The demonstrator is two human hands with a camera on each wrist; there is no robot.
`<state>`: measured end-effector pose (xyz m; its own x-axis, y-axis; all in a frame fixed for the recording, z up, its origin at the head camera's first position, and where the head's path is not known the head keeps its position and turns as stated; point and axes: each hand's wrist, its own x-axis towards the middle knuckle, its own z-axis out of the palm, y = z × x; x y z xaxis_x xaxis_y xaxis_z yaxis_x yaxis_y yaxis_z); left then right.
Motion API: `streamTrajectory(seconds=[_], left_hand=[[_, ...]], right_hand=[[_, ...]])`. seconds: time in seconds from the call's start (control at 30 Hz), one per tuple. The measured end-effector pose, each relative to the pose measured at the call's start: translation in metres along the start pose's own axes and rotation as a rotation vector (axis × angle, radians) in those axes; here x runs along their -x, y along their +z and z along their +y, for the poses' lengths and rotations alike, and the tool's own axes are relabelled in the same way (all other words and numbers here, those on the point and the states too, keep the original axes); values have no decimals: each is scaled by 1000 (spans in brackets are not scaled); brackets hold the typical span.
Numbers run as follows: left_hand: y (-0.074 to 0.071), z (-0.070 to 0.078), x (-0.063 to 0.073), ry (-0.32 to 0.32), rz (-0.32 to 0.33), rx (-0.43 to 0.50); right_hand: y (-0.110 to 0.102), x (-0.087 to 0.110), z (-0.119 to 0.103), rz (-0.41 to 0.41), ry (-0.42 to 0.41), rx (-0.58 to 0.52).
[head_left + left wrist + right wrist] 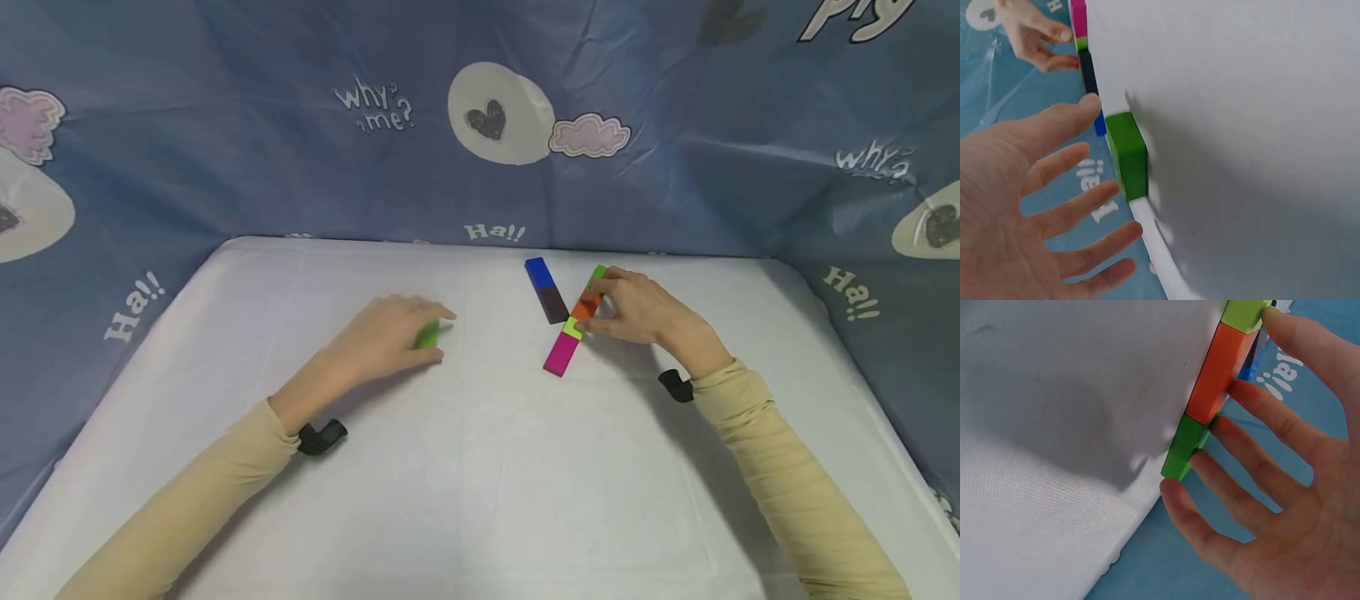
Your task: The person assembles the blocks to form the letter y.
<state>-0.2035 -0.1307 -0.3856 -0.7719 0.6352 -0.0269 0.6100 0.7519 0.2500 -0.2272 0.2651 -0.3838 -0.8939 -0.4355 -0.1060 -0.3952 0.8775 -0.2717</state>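
My left hand (378,337) hovers around a green block (1127,156) on the white table, its fingers spread and its thumb apart from them. In the left wrist view a gap shows between the fingertips and the block. On the right, several blocks stand end to end in a slanted row: a magenta block (562,354), a lime block (1242,314), an orange block (1219,372) and another green block (1186,445). My right hand (637,308) touches this row from the right, fingers loosely extended along its side, thumb tip at the lime block.
A blue block (538,272) and a dark block (553,305) form a second slanted line, meeting the row near the lime block. A printed blue cloth (300,167) rises behind the white table (480,467). Black wrist mounts (322,437) sit under both sleeves.
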Motion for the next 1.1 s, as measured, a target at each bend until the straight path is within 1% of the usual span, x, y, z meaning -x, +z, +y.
streamTrajectory(seconds=[0.1,0.27,0.47,0.67,0.77,0.87,1.1], left_hand=[[-1,-6,4,-9,5,-4],[2,-14,6,-21,-5,-27],[5,-16,7,-44,-14,-36],[4,-15,4,-40,-11,-47],[3,-11,0,-22,0,-34],[4,-4,-4,1,1,-30],[14,21,-13,55,-9,-42]], right_hand=[[0,0,0,-3,3,0],[-1,1,0,-5,19,-4],[0,0,-1,-3,19,-19],[0,0,-1,-8,30,-26],[-1,0,-1,-10,35,-32],[-1,0,-1,-12,37,-31],[-1,0,-1,-14,38,-33]])
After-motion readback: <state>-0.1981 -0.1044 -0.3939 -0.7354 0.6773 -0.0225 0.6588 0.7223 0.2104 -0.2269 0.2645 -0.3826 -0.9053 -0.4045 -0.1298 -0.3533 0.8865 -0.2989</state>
